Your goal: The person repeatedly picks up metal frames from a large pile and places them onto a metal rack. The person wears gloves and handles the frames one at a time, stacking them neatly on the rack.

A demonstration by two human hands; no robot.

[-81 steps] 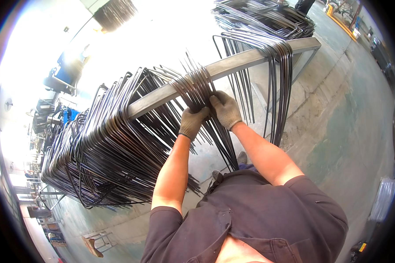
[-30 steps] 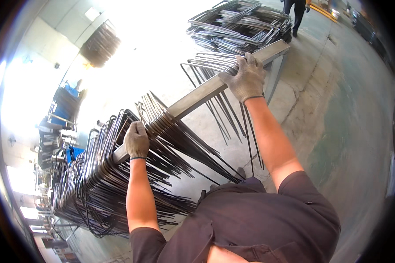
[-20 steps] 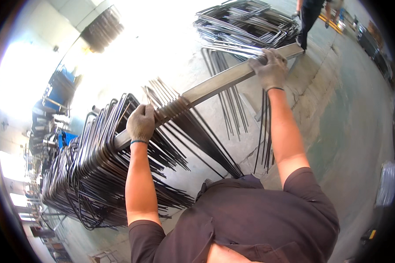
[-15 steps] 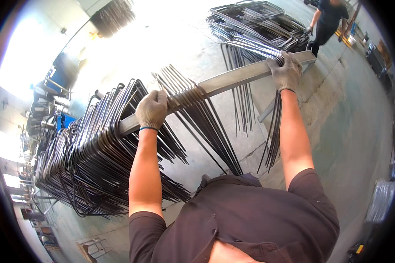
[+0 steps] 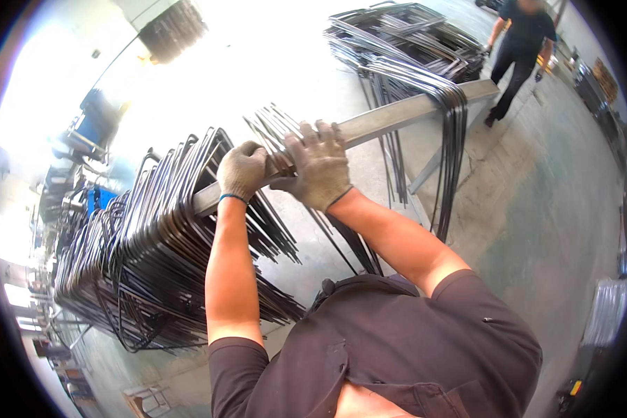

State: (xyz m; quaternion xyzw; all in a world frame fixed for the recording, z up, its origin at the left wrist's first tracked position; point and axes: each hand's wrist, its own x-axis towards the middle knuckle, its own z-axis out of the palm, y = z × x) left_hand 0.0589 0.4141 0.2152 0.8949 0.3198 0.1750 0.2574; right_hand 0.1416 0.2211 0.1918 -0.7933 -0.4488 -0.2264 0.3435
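Both gloved hands side by side on the long grey steel rail (image 5: 390,120), gripping bent dark rebar stirrups (image 5: 285,136) hung over it

Left hand (image 5: 242,169) closed around rail and a few stirrup tops, just right of the big dense stirrup bundle (image 5: 139,258). Right hand (image 5: 318,166) touching the left, fingers curled over rail and stirrups, thumb underneath. Smaller stirrup group (image 5: 449,132) hanging near rail's far end, well apart from hands. Another stack on concrete floor (image 5: 550,230) beyond; a person in dark clothes (image 5: 519,49) standing past rail end
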